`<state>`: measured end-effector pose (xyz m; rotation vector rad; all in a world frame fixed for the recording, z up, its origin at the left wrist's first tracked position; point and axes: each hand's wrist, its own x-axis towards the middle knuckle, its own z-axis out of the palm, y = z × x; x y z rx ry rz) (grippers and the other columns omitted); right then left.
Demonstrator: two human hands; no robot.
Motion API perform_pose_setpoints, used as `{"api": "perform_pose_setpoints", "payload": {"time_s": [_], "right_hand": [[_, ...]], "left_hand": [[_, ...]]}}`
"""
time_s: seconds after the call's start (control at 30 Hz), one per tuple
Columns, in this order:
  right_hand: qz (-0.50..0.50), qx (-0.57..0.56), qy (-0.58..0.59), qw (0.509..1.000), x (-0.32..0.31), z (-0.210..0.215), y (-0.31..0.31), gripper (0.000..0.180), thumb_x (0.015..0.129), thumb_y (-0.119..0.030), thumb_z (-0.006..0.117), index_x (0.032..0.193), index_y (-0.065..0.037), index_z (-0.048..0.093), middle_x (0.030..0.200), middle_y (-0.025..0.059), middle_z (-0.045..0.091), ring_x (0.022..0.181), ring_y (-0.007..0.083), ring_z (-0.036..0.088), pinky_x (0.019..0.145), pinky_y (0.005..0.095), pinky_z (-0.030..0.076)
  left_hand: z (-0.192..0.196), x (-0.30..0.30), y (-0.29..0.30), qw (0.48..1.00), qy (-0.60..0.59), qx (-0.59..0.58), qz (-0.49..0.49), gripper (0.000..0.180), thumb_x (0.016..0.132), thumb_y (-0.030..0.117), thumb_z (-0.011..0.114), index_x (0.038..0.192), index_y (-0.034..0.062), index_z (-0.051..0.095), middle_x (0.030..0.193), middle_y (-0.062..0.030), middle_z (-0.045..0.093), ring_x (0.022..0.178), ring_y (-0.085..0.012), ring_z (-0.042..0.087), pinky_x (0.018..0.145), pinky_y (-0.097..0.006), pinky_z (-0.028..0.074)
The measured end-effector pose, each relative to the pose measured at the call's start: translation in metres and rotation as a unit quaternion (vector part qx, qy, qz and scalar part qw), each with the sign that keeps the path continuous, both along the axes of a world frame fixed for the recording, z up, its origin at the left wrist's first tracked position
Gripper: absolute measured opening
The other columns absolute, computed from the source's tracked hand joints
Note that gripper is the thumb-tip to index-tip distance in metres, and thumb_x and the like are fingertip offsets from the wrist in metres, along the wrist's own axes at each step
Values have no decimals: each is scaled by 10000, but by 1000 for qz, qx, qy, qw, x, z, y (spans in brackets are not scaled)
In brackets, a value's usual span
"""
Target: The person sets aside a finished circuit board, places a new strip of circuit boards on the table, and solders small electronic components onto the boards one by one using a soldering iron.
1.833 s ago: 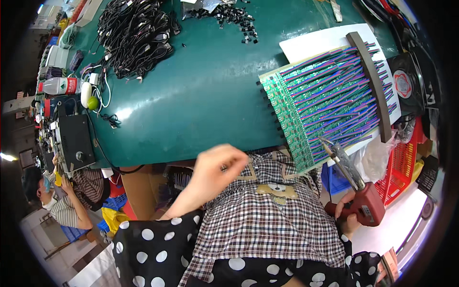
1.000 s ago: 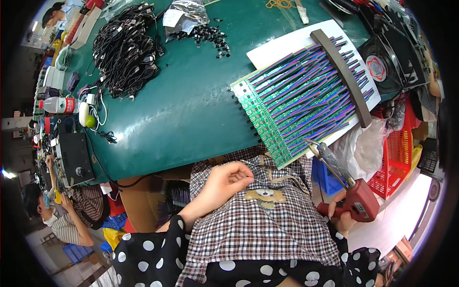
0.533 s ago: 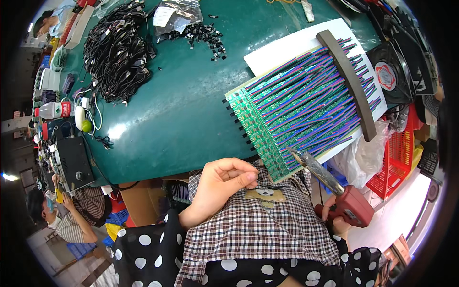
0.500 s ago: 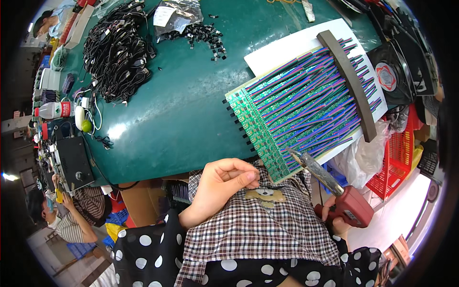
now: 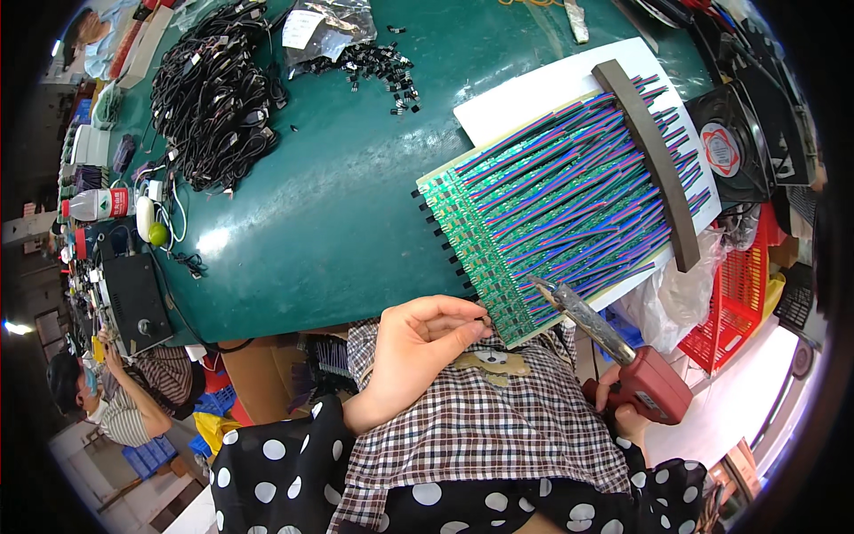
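Note:
My left hand [image 5: 414, 360] is closed in a pinch at the near left edge of a green circuit board panel [image 5: 471, 236]. What its fingertips hold is too small to make out. Small black connectors stick out along that edge, and red, blue and dark wires [image 5: 569, 178] run from the boards to the right. In my right hand [image 5: 623, 418] is a soldering gun [image 5: 654, 387] with a dark red body. Its bent tip lies over the panel's near wires; whether it touches them I cannot tell.
A dark bar [image 5: 654, 165] lies across the wires, over a white sheet [image 5: 498, 111]. Black cables [image 5: 213, 98] and loose black connectors [image 5: 405, 89] lie on the green table [image 5: 329, 196]. A fan [image 5: 725, 147] stands right, a black control box [image 5: 136, 303] left. Another person [image 5: 124, 409] sits lower left.
My left hand has moved slightly right, its fingertips now at the panel's edge. The soldering gun has shifted a little left. The person at lower left has raised an arm slightly.

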<state>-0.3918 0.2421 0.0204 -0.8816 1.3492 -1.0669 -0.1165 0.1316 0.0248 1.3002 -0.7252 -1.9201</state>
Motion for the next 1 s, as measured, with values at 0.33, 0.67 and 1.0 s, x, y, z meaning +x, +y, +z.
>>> {"api": "perform_pose_setpoints", "payload": {"time_s": [0.33,0.67,1.0], "right_hand": [[68,11,58,996,-4,3,1,660,745,-658,677,910,-19,653,649,6,624,524,122,555,523,291,415],[98,8,152,983,-32,-27,45,791,733,-645,701,1180,-4,579,884,55,671,759,227,633,691,340,475],[145,-31,225,963,-44,-41,54,825,707,-616,745,1196,27,575,989,86,667,831,256,637,739,355,492]], "left_hand": [[4,-7,-1,998,-11,-26,48,182,869,-103,576,962,5,462,921,-129,652,852,-169,669,809,-311,567],[1,-13,-9,994,-97,-47,13,255,854,-110,569,958,47,397,886,-78,589,823,-137,639,750,-283,549],[-1,-16,-9,994,-92,-62,19,240,854,-84,576,959,55,410,841,-34,554,780,-67,561,670,-217,492]]}}
